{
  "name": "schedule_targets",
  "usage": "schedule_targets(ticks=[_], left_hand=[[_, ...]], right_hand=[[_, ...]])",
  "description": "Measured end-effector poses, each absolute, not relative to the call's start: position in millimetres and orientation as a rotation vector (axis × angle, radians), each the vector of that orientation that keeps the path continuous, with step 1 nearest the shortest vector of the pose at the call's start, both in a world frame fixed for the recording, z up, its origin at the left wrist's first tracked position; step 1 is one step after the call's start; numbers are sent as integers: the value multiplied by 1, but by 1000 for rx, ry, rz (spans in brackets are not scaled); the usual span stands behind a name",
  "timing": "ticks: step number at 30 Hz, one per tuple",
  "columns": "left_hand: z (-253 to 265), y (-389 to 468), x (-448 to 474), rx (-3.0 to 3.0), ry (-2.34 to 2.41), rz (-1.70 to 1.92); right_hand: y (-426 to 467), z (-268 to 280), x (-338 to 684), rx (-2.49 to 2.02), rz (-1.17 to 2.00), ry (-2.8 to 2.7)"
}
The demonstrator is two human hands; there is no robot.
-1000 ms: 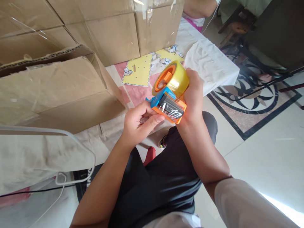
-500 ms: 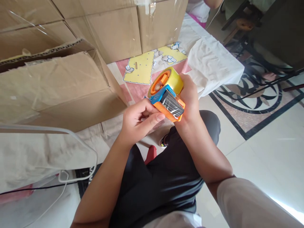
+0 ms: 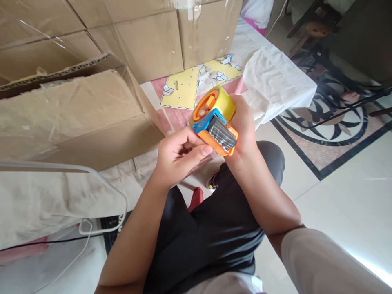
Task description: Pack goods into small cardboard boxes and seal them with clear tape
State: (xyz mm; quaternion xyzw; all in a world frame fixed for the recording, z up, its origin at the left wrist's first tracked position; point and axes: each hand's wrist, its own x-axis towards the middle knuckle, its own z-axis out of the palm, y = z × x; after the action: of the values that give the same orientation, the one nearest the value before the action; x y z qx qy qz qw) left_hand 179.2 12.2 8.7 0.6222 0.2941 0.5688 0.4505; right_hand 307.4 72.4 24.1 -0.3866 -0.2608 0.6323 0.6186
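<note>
A tape dispenser (image 3: 216, 141) in orange and blue, with a wide yellow roll of tape (image 3: 226, 102) on it, is held up over my lap. My right hand (image 3: 244, 126) is closed round its far right side, and one fingertip shows through the roll's orange hub. With thumb and fingers bent together, my left hand (image 3: 180, 157) grips the lower left edge of the dispenser. The dark ridged face of the dispenser points toward me. Some of the left fingers are hidden beneath it.
An open cardboard box (image 3: 92, 114) stands at left, with stacked taped boxes (image 3: 150, 45) behind. Yellow printed sheets (image 3: 182, 90) and paper scraps lie on the cloth-covered table (image 3: 275, 87). A white bent tube (image 3: 104, 183) curves in at lower left. A wooden stool (image 3: 317, 30) stands at upper right.
The view has shifted slightly, so the boxes sit a little lower and further right. Both hands keep their hold on the dispenser. A person's arm at the top edge has left the view.
</note>
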Motion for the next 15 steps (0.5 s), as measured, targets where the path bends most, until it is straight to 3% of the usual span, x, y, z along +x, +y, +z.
schedule_targets(ticks=[15], left_hand=[[11, 12, 175, 1575, 800, 1367]], right_hand=[[101, -20, 312, -972, 1139, -1090]])
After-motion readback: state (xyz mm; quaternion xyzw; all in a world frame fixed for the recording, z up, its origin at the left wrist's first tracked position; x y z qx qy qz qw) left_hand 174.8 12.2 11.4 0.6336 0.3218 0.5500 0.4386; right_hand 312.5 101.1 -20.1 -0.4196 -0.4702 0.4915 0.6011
